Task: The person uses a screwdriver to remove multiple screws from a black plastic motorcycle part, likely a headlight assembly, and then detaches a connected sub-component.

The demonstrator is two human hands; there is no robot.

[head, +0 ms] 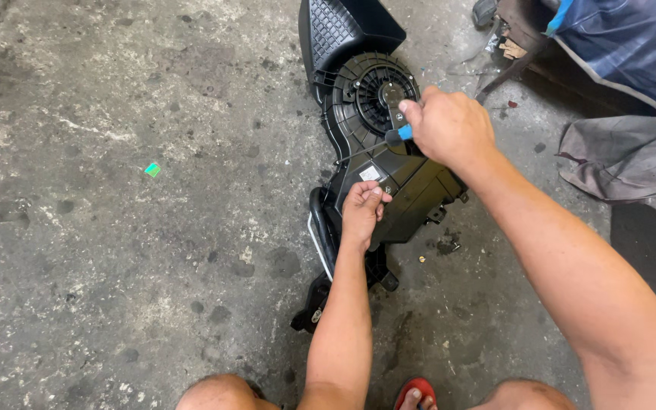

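Knees [222, 391] are being bent over the concrete floor [115, 228], where a rigid, bulky blower housing [389, 152] is being pinched by the left hand [362, 209]; a screwdriver [398, 135] is being gripped by the right hand [449, 125].

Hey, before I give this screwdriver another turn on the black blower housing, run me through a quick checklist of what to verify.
1. Right hand gripping the blue-handled screwdriver: ok.
2. Screwdriver tip seated in a fastener: cannot tell, the tip is too small to make out.
3. Left hand steadying the blower housing: ok, fingers rest on its lower part.
4. Housing lying flat on the concrete floor: ok.
5. Left fingers out of the shaft's path: ok, they sit below it.
6. Small loose bits on the floor beside the housing: cannot tell what they are.
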